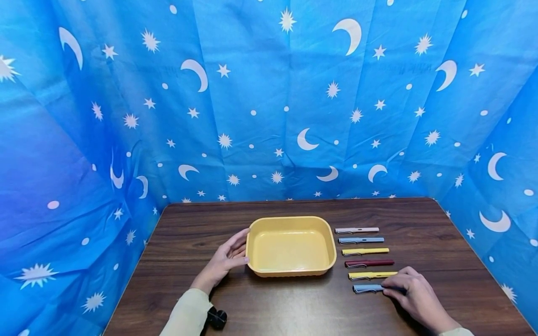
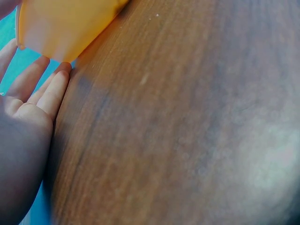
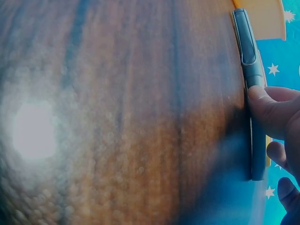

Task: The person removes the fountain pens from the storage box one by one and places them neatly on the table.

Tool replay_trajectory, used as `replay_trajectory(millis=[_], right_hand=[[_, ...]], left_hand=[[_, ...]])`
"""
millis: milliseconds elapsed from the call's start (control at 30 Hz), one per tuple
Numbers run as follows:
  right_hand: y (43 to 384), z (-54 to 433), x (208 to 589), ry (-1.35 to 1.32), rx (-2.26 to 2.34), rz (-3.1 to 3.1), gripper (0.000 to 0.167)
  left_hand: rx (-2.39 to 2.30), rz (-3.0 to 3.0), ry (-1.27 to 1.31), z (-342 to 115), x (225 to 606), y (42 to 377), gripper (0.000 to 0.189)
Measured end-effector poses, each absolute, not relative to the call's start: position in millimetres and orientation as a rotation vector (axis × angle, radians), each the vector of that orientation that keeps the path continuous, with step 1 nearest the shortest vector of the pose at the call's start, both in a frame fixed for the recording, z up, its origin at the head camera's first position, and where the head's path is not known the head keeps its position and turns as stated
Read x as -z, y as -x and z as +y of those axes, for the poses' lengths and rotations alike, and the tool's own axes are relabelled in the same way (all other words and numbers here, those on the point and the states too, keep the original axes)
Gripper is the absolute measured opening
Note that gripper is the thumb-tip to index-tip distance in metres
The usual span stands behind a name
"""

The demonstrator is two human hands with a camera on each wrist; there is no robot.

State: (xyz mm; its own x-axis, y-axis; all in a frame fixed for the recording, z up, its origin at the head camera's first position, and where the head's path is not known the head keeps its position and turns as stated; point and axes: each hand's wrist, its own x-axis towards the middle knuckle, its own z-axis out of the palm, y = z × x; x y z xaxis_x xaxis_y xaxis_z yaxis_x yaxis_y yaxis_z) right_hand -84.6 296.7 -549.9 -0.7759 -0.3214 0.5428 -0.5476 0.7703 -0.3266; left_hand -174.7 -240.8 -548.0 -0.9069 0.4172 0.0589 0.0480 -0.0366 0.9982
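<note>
A yellow rectangular tray (image 1: 292, 272) stands on the table. My left hand (image 1: 224, 259) touches its left side with fairly straight fingers and the thumb near the front corner; the left wrist view shows the fingertips against the tray's outer wall (image 2: 70, 28). My right hand (image 1: 414, 289) pinches the nearest light blue pen (image 1: 365, 288) at its barrel, thumb on the near side, while the pen lies on or just above the wood; which one I cannot tell. Just behind it lies a yellow pen (image 1: 365, 275). In the right wrist view the blue pen's clip (image 3: 246, 40) points toward the tray.
Farther back in the same column lie a dark red pen (image 1: 371, 263), another yellow pen (image 1: 367, 251), another blue pen (image 1: 363, 240) and a pale pen (image 1: 359, 230). A blue curtain (image 1: 260, 93) with moons and stars hangs around the dark wooden table (image 1: 294, 308).
</note>
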Motion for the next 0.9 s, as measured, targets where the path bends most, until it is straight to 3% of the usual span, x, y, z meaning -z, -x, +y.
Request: replay_trajectory(millis=[467, 900], right_hand=[[84.2, 300.7, 541.3, -0.656, -0.624, -2.509, 0.038], [96.7, 280.2, 494.2, -0.393, -0.863, -2.582, 0.037]], left_hand=[[-2.024, 1.998, -0.477, -241.6, 546.7, 174.4, 0.083], [-2.029, 1.976, -0.454, -241.0, 546.9, 173.8, 0.083]])
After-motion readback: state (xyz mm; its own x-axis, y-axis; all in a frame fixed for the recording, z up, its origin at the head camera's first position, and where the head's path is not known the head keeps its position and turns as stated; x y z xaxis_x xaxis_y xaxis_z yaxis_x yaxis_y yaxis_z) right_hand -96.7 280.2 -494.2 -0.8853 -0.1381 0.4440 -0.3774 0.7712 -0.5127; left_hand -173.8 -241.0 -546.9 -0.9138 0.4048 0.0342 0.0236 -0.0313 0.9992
